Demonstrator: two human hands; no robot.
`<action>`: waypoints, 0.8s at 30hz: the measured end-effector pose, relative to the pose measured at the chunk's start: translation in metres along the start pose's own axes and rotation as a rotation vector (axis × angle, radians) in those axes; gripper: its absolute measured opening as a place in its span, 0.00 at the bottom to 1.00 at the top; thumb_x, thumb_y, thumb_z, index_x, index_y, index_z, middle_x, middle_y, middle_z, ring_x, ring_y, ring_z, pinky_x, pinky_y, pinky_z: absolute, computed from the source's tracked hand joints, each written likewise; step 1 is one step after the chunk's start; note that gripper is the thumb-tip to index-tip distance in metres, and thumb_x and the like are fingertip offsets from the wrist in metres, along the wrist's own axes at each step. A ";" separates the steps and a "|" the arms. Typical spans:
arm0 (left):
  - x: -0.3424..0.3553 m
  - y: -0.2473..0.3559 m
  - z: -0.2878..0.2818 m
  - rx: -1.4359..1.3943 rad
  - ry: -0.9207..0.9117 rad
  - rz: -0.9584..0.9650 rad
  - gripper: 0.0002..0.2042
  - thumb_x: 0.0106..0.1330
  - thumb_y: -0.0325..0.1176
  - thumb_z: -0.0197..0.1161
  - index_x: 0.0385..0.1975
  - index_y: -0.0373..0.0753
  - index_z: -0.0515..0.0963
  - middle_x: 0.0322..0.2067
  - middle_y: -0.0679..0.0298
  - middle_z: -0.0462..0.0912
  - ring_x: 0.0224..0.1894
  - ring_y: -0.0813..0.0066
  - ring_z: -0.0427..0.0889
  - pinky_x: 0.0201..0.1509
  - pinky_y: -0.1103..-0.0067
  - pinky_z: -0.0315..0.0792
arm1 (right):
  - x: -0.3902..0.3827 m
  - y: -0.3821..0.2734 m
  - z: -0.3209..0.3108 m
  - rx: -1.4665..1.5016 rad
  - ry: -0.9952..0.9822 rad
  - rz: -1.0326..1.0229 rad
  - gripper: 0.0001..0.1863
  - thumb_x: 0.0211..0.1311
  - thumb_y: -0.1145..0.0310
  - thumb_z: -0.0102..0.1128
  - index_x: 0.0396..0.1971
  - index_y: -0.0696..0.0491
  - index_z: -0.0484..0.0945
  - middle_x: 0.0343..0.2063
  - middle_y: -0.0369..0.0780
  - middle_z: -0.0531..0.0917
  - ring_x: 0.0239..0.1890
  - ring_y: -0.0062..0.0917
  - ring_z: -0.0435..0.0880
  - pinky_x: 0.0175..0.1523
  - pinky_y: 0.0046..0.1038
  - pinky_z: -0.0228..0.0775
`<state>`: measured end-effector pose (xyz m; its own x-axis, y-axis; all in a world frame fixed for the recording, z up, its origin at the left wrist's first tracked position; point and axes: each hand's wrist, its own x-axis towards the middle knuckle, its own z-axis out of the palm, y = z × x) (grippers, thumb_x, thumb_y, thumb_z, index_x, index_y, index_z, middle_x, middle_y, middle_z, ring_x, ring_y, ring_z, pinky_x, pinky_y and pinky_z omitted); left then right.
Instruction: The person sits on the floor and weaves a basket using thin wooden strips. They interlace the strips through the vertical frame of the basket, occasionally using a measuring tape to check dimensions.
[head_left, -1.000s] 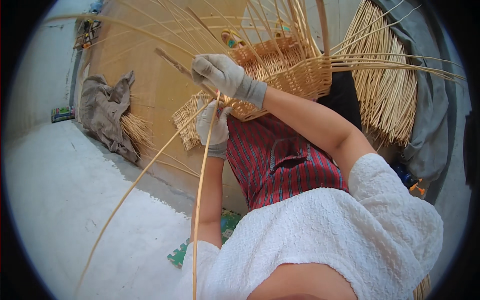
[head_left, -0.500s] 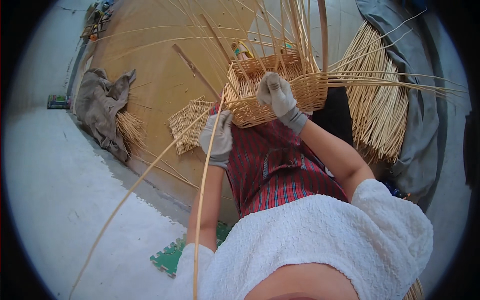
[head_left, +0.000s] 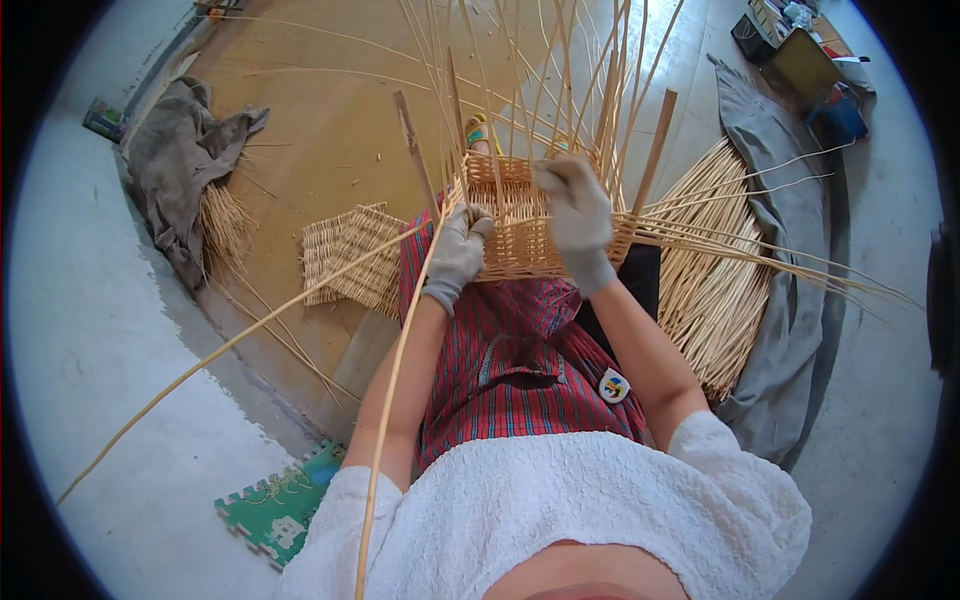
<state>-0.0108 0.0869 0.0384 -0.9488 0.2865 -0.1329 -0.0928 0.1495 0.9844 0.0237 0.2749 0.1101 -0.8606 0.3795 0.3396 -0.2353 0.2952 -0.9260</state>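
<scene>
A partly woven wicker basket [head_left: 522,246] rests at my lap, its thin upright rods fanning up and away from me. My left hand [head_left: 458,250], in a grey-white glove, is closed on the basket's near left corner. Two long willow rods [head_left: 392,385] run from that corner, one toward me past my left arm and one out to the left. My right hand [head_left: 582,212], gloved too and blurred, is raised over the near right side with its fingers curled; what they hold is not clear. Thick wooden stakes [head_left: 655,150] stand at the basket's corners.
A flat woven panel [head_left: 350,258] lies left of the basket. Farther left, grey cloth [head_left: 178,170] covers a bundle of sticks. To the right is a large pile of peeled rods [head_left: 715,300] on grey cloth. A green foam mat [head_left: 285,505] lies at lower left.
My view has shifted, and the basket now appears lower and more level. My right hand has moved slightly relative to the near rim and is blurred. My left hand stays at the left corner.
</scene>
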 end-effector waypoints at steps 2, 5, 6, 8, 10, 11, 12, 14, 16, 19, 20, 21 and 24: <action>-0.002 0.025 0.011 0.024 0.018 -0.123 0.08 0.78 0.36 0.57 0.38 0.39 0.74 0.22 0.68 0.75 0.10 0.77 0.72 0.13 0.78 0.68 | 0.053 -0.017 0.034 -0.321 -0.022 -0.536 0.17 0.64 0.79 0.61 0.53 0.53 0.80 0.45 0.49 0.86 0.52 0.38 0.87 0.55 0.32 0.80; 0.000 0.037 0.011 -0.101 0.029 -0.274 0.09 0.78 0.37 0.55 0.39 0.39 0.74 0.22 0.67 0.76 0.08 0.76 0.70 0.12 0.79 0.66 | 0.063 -0.037 0.053 -0.096 -0.131 -0.220 0.18 0.66 0.77 0.57 0.55 0.51 0.77 0.48 0.51 0.84 0.56 0.41 0.83 0.57 0.35 0.78; 0.001 0.038 0.005 -0.089 -0.012 -0.247 0.08 0.77 0.36 0.57 0.37 0.39 0.75 0.24 0.67 0.78 0.14 0.78 0.74 0.17 0.79 0.71 | 0.047 -0.018 0.041 0.076 -0.107 -0.178 0.15 0.69 0.74 0.54 0.54 0.51 0.76 0.46 0.49 0.84 0.54 0.39 0.84 0.55 0.35 0.79; 0.013 0.008 -0.004 0.081 0.018 -0.078 0.09 0.75 0.38 0.61 0.38 0.39 0.78 0.27 0.67 0.80 0.21 0.81 0.77 0.25 0.79 0.74 | -0.003 0.042 0.015 0.457 -0.017 -0.159 0.10 0.75 0.69 0.48 0.51 0.52 0.73 0.42 0.46 0.83 0.49 0.35 0.86 0.50 0.35 0.81; 0.027 -0.005 0.006 0.192 0.049 0.009 0.11 0.71 0.40 0.68 0.35 0.39 0.78 0.26 0.68 0.80 0.28 0.81 0.77 0.31 0.77 0.77 | -0.047 0.101 -0.014 0.610 0.058 -0.186 0.10 0.82 0.64 0.43 0.48 0.53 0.70 0.38 0.42 0.83 0.44 0.31 0.87 0.46 0.35 0.83; 0.026 -0.007 0.002 0.056 0.003 -0.038 0.12 0.70 0.41 0.70 0.35 0.39 0.78 0.26 0.67 0.80 0.27 0.81 0.77 0.32 0.77 0.77 | -0.045 0.087 -0.019 0.524 0.030 -0.054 0.11 0.83 0.63 0.41 0.46 0.53 0.70 0.37 0.41 0.82 0.42 0.30 0.87 0.44 0.34 0.82; 0.026 -0.008 -0.007 -0.069 -0.047 -0.100 0.14 0.69 0.42 0.71 0.35 0.38 0.78 0.26 0.67 0.81 0.27 0.81 0.77 0.32 0.77 0.77 | -0.042 0.052 -0.020 0.439 0.011 0.094 0.12 0.83 0.62 0.38 0.44 0.53 0.69 0.35 0.40 0.82 0.40 0.28 0.87 0.41 0.33 0.82; 0.018 0.000 -0.002 -0.200 -0.060 -0.250 0.18 0.66 0.46 0.73 0.34 0.37 0.77 0.26 0.64 0.81 0.25 0.79 0.80 0.28 0.76 0.79 | -0.042 0.042 -0.029 0.407 0.020 0.279 0.13 0.84 0.63 0.39 0.41 0.54 0.70 0.34 0.39 0.81 0.36 0.28 0.85 0.39 0.33 0.80; 0.014 0.024 0.012 -0.179 0.052 -0.325 0.19 0.66 0.47 0.73 0.33 0.36 0.77 0.25 0.64 0.81 0.22 0.77 0.82 0.23 0.76 0.79 | -0.060 0.031 -0.008 0.363 0.062 0.215 0.12 0.82 0.66 0.41 0.38 0.55 0.72 0.31 0.38 0.81 0.34 0.27 0.83 0.43 0.32 0.78; 0.013 0.031 0.018 -0.113 0.134 -0.317 0.19 0.66 0.47 0.72 0.35 0.36 0.77 0.26 0.62 0.82 0.19 0.72 0.84 0.17 0.76 0.78 | -0.088 0.012 0.020 0.439 0.031 0.024 0.09 0.79 0.70 0.48 0.38 0.56 0.75 0.30 0.39 0.83 0.32 0.25 0.81 0.44 0.30 0.76; 0.008 0.030 0.021 -0.128 0.140 -0.304 0.18 0.68 0.46 0.71 0.37 0.36 0.77 0.28 0.61 0.82 0.20 0.72 0.84 0.18 0.76 0.79 | -0.077 0.025 0.003 0.498 0.037 0.050 0.07 0.78 0.69 0.50 0.41 0.55 0.76 0.31 0.40 0.85 0.30 0.24 0.82 0.40 0.28 0.77; 0.005 0.036 0.020 -0.144 0.165 -0.283 0.17 0.69 0.45 0.70 0.38 0.36 0.77 0.30 0.60 0.83 0.20 0.71 0.84 0.18 0.75 0.79 | -0.060 0.026 -0.018 0.423 0.056 0.145 0.09 0.78 0.65 0.52 0.43 0.55 0.76 0.34 0.41 0.87 0.24 0.20 0.79 0.30 0.24 0.72; -0.008 0.064 0.044 -0.047 0.424 0.492 0.12 0.76 0.37 0.60 0.49 0.36 0.76 0.44 0.56 0.82 0.26 0.71 0.86 0.22 0.74 0.80 | -0.040 0.062 -0.090 0.257 0.274 0.191 0.08 0.77 0.65 0.55 0.47 0.52 0.76 0.37 0.42 0.89 0.26 0.16 0.82 0.22 0.20 0.70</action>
<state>0.0045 0.1360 0.0974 -0.9200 -0.0886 0.3818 0.3786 0.0514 0.9241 0.0839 0.3568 0.0537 -0.7556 0.6359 0.1573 -0.2183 -0.0181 -0.9757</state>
